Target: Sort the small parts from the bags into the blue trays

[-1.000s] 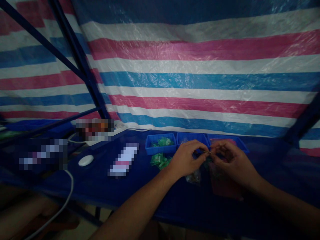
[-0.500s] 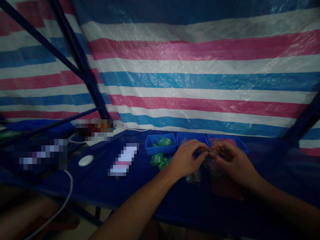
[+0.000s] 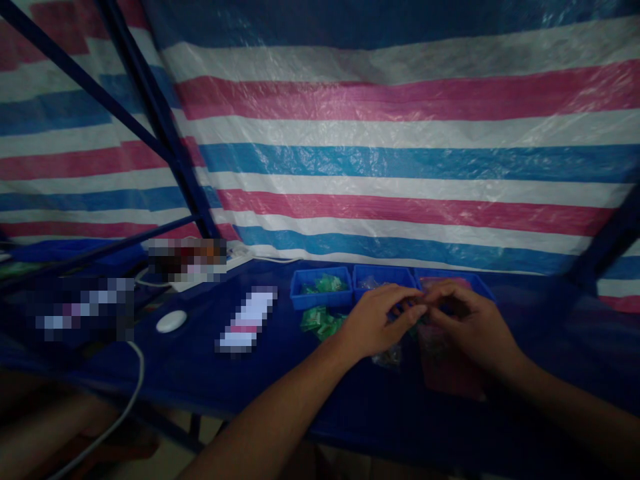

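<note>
My left hand (image 3: pixel 374 322) and my right hand (image 3: pixel 470 325) meet fingertip to fingertip above the dark blue table (image 3: pixel 280 380), in front of the blue bins. Both pinch together around a tiny item that is too small and dim to name. A small clear packet (image 3: pixel 387 358) lies on the table under my left hand. A reddish sheet (image 3: pixel 450 370) lies under my right hand. Green packets (image 3: pixel 319 319) sit loose just left of my left hand.
Three blue bins stand in a row at the back: left bin (image 3: pixel 321 286) with green packets, middle bin (image 3: pixel 383 277), right bin (image 3: pixel 475 283). A white round object (image 3: pixel 171 321) and white cable (image 3: pixel 127 400) lie at left. A striped tarp (image 3: pixel 380 147) hangs behind.
Both hands have dropped slightly toward the table and closed tighter together; the thin item seen between the fingertips earlier is now hidden by the fingers.
</note>
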`<state>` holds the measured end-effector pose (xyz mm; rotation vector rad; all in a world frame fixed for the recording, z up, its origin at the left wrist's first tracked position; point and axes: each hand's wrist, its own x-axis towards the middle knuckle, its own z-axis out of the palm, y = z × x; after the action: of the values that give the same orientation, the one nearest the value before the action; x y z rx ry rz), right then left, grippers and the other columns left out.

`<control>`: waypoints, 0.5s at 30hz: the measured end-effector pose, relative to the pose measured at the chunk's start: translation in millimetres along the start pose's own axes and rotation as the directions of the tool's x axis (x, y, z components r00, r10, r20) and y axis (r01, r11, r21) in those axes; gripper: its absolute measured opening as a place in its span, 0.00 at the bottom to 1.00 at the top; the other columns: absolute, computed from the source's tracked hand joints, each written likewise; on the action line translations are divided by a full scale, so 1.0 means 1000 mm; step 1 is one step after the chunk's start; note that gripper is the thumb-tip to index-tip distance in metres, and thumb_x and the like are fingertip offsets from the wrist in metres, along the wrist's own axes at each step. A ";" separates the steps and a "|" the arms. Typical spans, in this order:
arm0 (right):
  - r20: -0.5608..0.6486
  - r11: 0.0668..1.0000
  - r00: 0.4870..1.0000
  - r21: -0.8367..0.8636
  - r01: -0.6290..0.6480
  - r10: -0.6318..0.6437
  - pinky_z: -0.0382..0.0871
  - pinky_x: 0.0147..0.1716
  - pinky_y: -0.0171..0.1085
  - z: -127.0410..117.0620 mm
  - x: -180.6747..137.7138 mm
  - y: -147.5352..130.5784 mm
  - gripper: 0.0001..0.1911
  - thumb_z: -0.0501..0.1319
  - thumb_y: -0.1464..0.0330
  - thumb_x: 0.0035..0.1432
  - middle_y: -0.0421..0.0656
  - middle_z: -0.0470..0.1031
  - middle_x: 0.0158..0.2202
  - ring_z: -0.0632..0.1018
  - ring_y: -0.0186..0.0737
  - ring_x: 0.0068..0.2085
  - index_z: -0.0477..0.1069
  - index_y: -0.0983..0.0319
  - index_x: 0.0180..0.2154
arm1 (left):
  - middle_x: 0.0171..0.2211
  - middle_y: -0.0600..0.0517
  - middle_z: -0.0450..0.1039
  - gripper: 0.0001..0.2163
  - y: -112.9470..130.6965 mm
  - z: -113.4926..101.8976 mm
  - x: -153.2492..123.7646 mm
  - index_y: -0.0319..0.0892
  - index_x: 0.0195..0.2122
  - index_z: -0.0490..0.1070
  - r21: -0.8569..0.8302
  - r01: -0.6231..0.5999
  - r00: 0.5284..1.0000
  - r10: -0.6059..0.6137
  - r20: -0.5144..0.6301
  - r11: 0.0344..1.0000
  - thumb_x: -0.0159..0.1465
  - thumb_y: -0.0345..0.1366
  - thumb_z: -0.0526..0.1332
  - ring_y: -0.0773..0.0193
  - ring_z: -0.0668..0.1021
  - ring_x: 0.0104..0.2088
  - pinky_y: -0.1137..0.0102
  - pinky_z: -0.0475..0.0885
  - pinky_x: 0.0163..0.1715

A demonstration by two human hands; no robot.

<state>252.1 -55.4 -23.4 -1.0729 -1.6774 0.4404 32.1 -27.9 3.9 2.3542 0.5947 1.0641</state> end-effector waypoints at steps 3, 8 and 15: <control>0.039 0.996 0.997 -0.061 0.071 -0.068 0.75 0.50 0.49 0.002 0.001 -0.004 0.05 0.69 0.62 0.62 0.44 0.82 0.42 0.82 0.50 0.45 0.79 0.54 0.39 | 0.47 0.46 0.82 0.14 0.000 -0.001 0.001 0.42 0.52 0.78 0.022 0.018 0.999 -0.017 -0.044 1.000 0.74 0.43 0.59 0.59 0.82 0.46 0.67 0.76 0.48; 0.039 0.991 0.993 -0.064 0.114 -0.112 0.71 0.59 0.54 0.003 0.002 -0.008 0.05 0.69 0.62 0.64 0.44 0.82 0.45 0.80 0.52 0.51 0.79 0.53 0.41 | 0.42 0.48 0.82 0.09 -0.004 -0.002 0.004 0.42 0.47 0.79 0.033 0.097 0.980 -0.090 -0.178 0.995 0.71 0.35 0.61 0.61 0.83 0.41 0.68 0.76 0.44; 0.029 0.996 0.996 -0.039 0.085 -0.084 0.73 0.57 0.52 0.002 0.003 -0.009 0.08 0.67 0.60 0.66 0.47 0.77 0.55 0.78 0.52 0.57 0.79 0.54 0.45 | 0.47 0.49 0.83 0.16 -0.008 0.001 0.003 0.44 0.59 0.71 -0.025 0.083 0.987 -0.085 -0.137 0.996 0.70 0.32 0.61 0.61 0.84 0.43 0.67 0.77 0.46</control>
<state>246.4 -56.9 -15.9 -1.0246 -1.7552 0.3700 33.3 -20.5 -0.3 2.2312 0.7243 1.1950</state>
